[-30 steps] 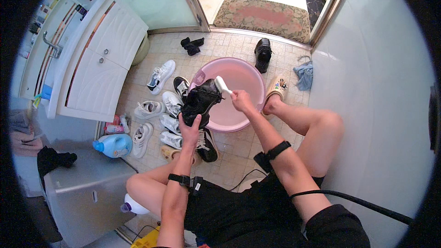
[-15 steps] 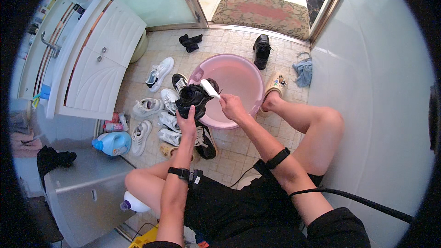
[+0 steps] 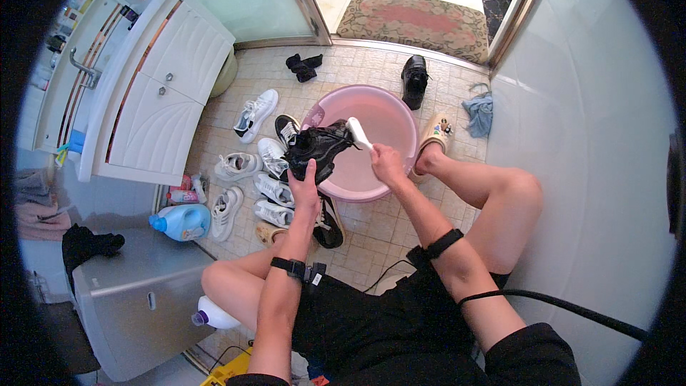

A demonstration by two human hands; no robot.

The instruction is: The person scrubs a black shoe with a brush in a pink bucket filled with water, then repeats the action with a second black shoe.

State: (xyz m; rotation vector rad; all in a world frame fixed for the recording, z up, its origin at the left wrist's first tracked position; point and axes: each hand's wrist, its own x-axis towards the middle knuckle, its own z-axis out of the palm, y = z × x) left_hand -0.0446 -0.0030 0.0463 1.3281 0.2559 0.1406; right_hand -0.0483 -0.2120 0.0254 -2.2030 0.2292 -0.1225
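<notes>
A wet-looking black shoe is gripped at its heel end by my left hand, held up over the left side of a pink basin. My right hand is closed round the handle of a white brush. The brush head is at the shoe's toe; its bristles are hidden from me. Pale water lies in the basin. Beyond the rim stands another black shoe, and black socks lie on the tiles.
Several white sneakers and a black sneaker crowd the floor left of the basin. A blue detergent bottle stands near a grey cabinet. At right lies a blue-grey cloth. The doorway has a patterned mat.
The brush has moved right, from the shoe's upper to its toe end. The shoe has turned so its toe points more to the right, and its side shows more.
</notes>
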